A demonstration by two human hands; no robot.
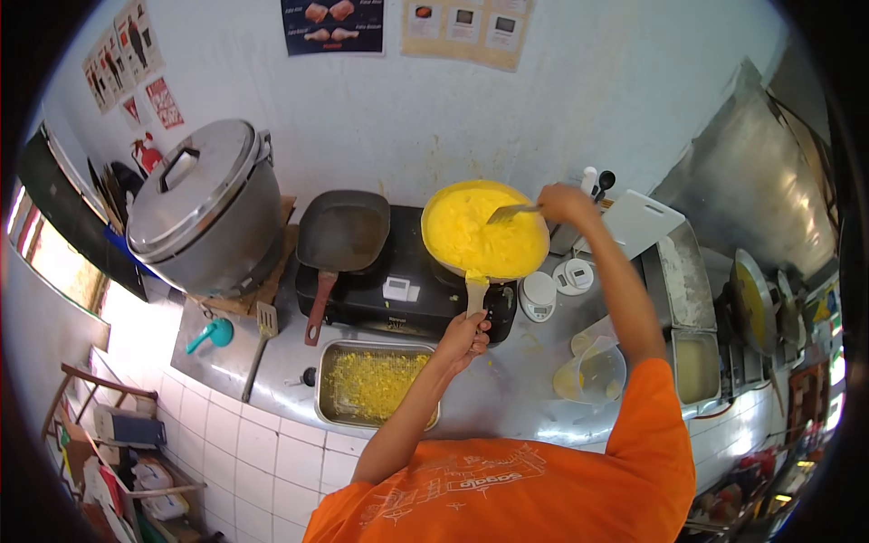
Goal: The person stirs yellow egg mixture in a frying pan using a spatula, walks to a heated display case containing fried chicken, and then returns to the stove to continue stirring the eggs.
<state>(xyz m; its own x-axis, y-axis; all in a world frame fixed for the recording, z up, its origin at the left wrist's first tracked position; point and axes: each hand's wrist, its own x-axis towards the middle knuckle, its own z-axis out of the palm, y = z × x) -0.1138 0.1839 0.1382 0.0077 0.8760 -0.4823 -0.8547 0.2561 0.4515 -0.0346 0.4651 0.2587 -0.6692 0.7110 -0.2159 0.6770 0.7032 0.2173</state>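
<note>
My left hand (463, 339) grips the pale handle (476, 296) of a round frying pan on the right side of the stove. Thick yellow egg (461, 234) fills the pan almost to its rim, soft and lumpy in the middle. Above the pan's right edge, my right hand (567, 203) holds a metal spatula (509, 213), its blade dipped into the egg. Some egg sticks to the base of the handle. Below and left of my left hand lies a steel tray (380, 387) with yellow egg bits on a perforated bottom.
An empty square grill pan (343, 231) sits on the left of the black gas stove (400, 309). A large lidded steel pot (210, 210) stands further left. Right of the stove are a white kitchen scale (539, 298), a round timer (574, 275) and a clear measuring jug (597, 373).
</note>
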